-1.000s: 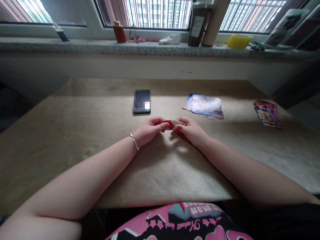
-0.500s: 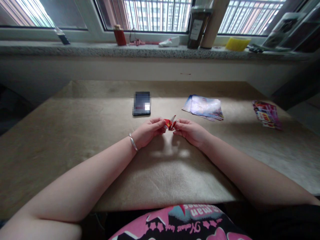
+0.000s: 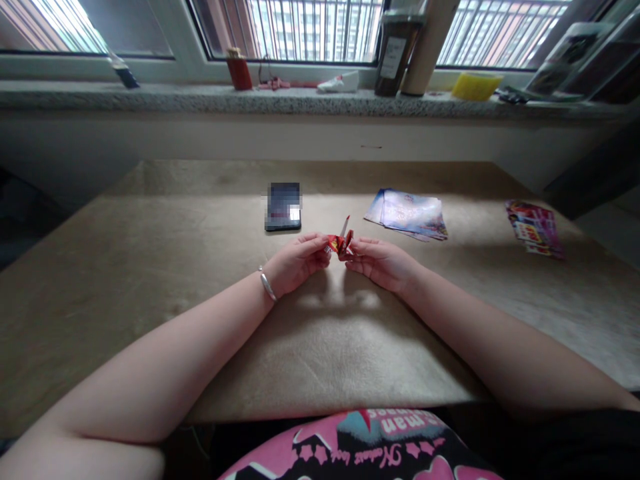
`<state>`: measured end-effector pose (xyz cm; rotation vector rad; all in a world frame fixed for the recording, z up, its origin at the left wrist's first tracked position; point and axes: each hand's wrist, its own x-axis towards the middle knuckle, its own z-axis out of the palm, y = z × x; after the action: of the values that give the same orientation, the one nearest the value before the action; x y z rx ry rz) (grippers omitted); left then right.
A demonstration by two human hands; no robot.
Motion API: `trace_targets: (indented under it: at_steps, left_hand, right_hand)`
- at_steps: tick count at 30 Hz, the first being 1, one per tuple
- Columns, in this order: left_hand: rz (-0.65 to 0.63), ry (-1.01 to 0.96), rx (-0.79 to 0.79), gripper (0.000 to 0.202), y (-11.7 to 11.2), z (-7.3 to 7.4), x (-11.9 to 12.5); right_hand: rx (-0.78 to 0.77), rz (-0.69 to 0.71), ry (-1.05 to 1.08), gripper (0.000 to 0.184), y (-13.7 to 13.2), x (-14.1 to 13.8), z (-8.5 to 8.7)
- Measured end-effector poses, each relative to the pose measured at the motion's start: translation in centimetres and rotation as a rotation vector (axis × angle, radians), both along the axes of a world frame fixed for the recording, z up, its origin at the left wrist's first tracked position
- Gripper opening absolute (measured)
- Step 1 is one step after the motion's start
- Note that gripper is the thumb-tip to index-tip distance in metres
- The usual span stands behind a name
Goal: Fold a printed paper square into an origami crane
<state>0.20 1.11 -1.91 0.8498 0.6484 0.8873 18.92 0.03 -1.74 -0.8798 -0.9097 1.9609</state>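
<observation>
A small piece of red origami paper (image 3: 342, 247) is held between my two hands, just above the table's middle. It is folded into a shape like a crane, with a thin pointed tip standing up and a folded flap beside it. My left hand (image 3: 299, 263), below a silver bracelet, pinches the paper's left side between thumb and fingers. On the opposite side, my right hand (image 3: 384, 264) pinches the right part. Fingertips hide both outer ends of the paper.
A dark phone-like device (image 3: 283, 208), blurred out, lies beyond my left hand. Beyond my right hand is a stack of bluish-purple sheets (image 3: 411, 212); colourful red-pink cards (image 3: 535, 229) lie farther right. Bottles, a yellow roll (image 3: 476, 87) and small items line the stone windowsill (image 3: 300, 103).
The pointed tip of the paper now stands taller and more upright, and a red flap beside it shows more clearly. Both hands keep their pinch with slight finger shifts.
</observation>
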Motion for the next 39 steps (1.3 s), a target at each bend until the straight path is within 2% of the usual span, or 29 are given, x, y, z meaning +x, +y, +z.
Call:
trace_targets:
  at_steps: [24,39]
  left_hand:
    - [-0.017,-0.025,-0.028,0.021,-0.02,0.32,-0.06]
    - [-0.058,-0.033,-0.039,0.026,-0.09,0.33,-0.12]
  right_hand:
    - [0.003,0.022,0.095,0.016,0.19,0.15,-0.55]
    - [0.021,-0.013,0.124,0.008,0.09,-0.01,-0.62]
